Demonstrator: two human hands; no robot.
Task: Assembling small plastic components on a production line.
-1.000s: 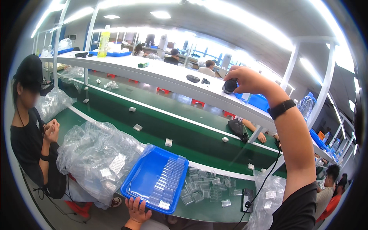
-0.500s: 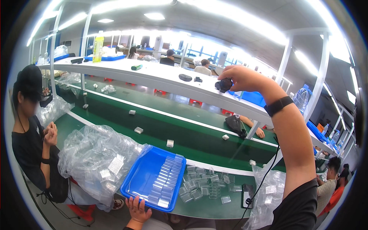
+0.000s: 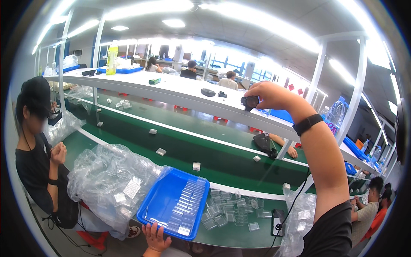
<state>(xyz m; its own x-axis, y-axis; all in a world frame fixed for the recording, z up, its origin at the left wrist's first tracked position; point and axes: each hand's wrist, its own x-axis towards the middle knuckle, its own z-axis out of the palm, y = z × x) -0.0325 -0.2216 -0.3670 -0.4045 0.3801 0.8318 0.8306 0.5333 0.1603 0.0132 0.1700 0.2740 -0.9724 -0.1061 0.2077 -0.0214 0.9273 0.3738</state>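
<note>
My right hand [image 3: 272,97] is stretched up to the white shelf, its fingers closed round a small black device with a round face [image 3: 251,102] at the shelf's front edge. Below, my left hand [image 3: 156,238] lies with fingers spread at the near edge of a blue tray [image 3: 156,201]. A row of clear plastic cases [image 3: 187,205] lines the tray's right side. Beside the tray, a loose pile of similar clear cases [image 3: 224,210] covers part of the green table.
A big clear plastic bag [image 3: 105,171] bulges left of the tray, near a seated co-worker [image 3: 40,158]. Small white boxes [image 3: 161,151] ride the green belt. A phone [image 3: 277,222], a cable and another bag [image 3: 299,214] lie right. The shelf [image 3: 180,89] bears a yellow bottle [image 3: 112,60].
The whole view has shifted slightly, with the scene sitting lower in the picture. White boxes on the belt have slid a little to the right. Both hands keep their places.
</note>
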